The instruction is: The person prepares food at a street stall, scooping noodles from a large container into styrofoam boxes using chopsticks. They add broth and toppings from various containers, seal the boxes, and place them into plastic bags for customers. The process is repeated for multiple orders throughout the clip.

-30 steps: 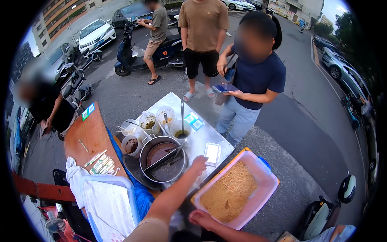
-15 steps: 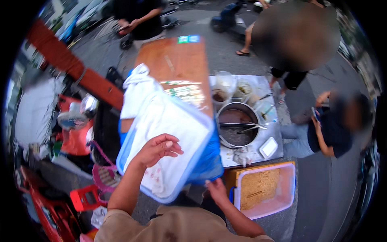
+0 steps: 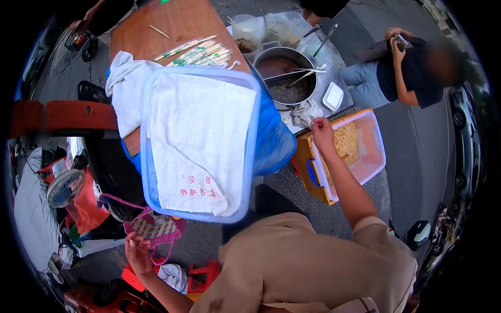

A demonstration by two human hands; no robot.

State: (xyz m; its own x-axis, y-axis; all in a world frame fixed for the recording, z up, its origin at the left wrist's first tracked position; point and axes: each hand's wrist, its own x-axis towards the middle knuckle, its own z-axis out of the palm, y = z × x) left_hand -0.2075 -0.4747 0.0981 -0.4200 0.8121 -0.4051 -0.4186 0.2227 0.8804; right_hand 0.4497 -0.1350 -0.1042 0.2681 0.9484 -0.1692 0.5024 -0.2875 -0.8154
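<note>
My left hand (image 3: 138, 254) is raised at the lower left beside a pink-handled basket (image 3: 156, 229), its fingers loosely bent and apart, with nothing in it. My right hand (image 3: 323, 134) reaches over the corner of a yellow crate, fingertips drawn together at a crumpled white cloth (image 3: 311, 112). Whether the fingers grip that cloth is hidden. Before me a white towel (image 3: 203, 125) with red marks lies spread over a pale blue plastic tub (image 3: 251, 151). A divided steel pot (image 3: 311, 89) of dark broth with tongs and a ladle in it stands just beyond my right hand.
Wrapped chopsticks (image 3: 209, 53) lie on the wooden board (image 3: 182, 18). A noodle-filled bin (image 3: 373, 135) sits at right, near a white lidded box (image 3: 333, 97). A person (image 3: 383, 78) with a phone sits at the metal table. A fan (image 3: 66, 188) and red stool (image 3: 203, 276) are at left.
My left hand has gone from above the towel down to the lower left. My right hand has moved from beside the noodle bin up to the crumpled cloth. The view has turned.
</note>
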